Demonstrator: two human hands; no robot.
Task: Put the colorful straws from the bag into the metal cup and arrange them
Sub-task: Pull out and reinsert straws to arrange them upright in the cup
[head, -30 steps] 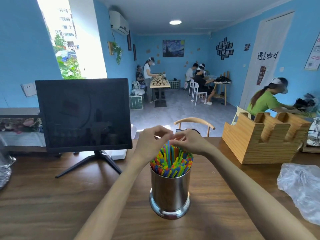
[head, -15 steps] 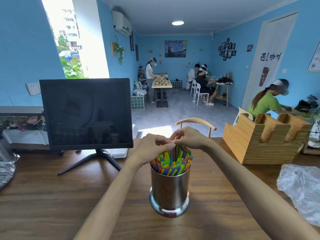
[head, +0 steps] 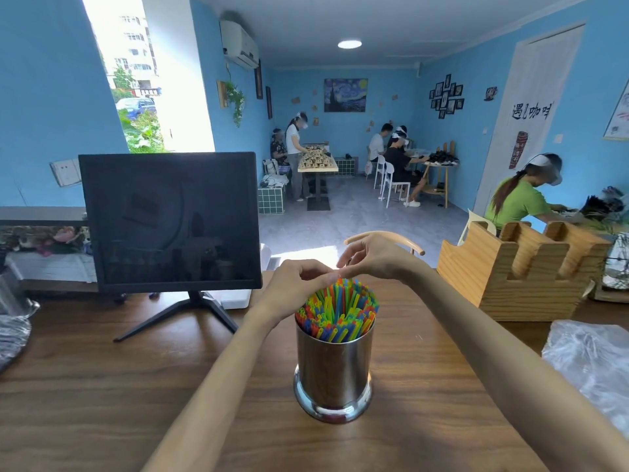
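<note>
Dark wood-grain table [head: 102, 403], blue-walled room behind it with grey floor, a window at far left, one ceiling light and one wall air conditioner [head: 240, 46].

On the table: one black monitor [head: 170, 221] on a splayed stand toward the far left edge, screen dark. One slotted wooden holder [head: 524, 267] at the far right edge. One crumpled clear plastic bag [head: 592, 362] at the right edge, lying flat, near the right forearm but apart from it. Some clear glass or plastic at the left edge, cut off, can't tell what. One wooden chair back [head: 384, 238] shows past the far edge, partly hidden by the right hand.

One metal cup [head: 333, 369] stands upright mid-table, nearer the front edge. Colorful straws [head: 337, 311] pack it, too many to count, tips fanned above the rim.

Left hand [head: 296, 284] hovers at the far-left side of the straw tips, fingers curled in; can't tell whether it pinches a straw. Right hand [head: 374, 257] is above and behind the bundle, fingers loosely spread, holding nothing visible. Fingertips of both hands almost meet above the straws.

Six people visible in the room, seated or standing at other tables.
</note>
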